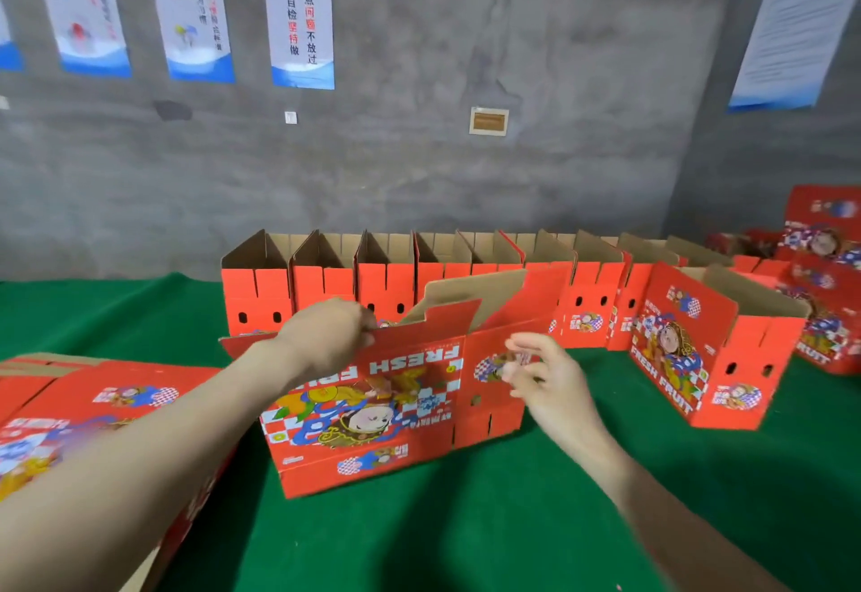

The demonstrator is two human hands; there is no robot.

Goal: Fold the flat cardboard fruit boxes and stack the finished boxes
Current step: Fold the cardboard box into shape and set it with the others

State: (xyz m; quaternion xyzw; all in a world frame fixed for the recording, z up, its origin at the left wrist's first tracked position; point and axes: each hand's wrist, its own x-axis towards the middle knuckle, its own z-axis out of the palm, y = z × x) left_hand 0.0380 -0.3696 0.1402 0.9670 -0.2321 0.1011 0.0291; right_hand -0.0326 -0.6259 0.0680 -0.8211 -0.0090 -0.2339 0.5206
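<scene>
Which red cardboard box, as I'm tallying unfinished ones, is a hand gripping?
The front red cardboard box, print upside down: the left hand grips its top edge. The row behind and the angled box at right stand untouched.

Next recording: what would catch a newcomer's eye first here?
The half-folded red box stands out at the centre of the green table, the left hand gripping its top edge and the right hand open beside its end panel. Behind it, a row of folded boxes lines the table's far edge. Flat boxes lie at left.
</scene>
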